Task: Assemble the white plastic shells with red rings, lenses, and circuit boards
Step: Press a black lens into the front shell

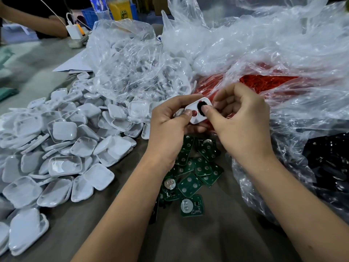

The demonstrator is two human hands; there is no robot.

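My left hand grips a white plastic shell by its left end, thumb on top near a red spot. My right hand presses its thumb onto a round black lens seated in the shell, fingers curled behind it. Under my hands lies a loose pile of green circuit boards. A big heap of white shells covers the table's left side. Red rings fill a clear bag just behind my hands.
Crumpled clear bags fill the back and right; one at the right holds black parts. Another bag holds more white shells. A second person's arm, a white charger and a blue crate sit far left. Grey table lies in front.
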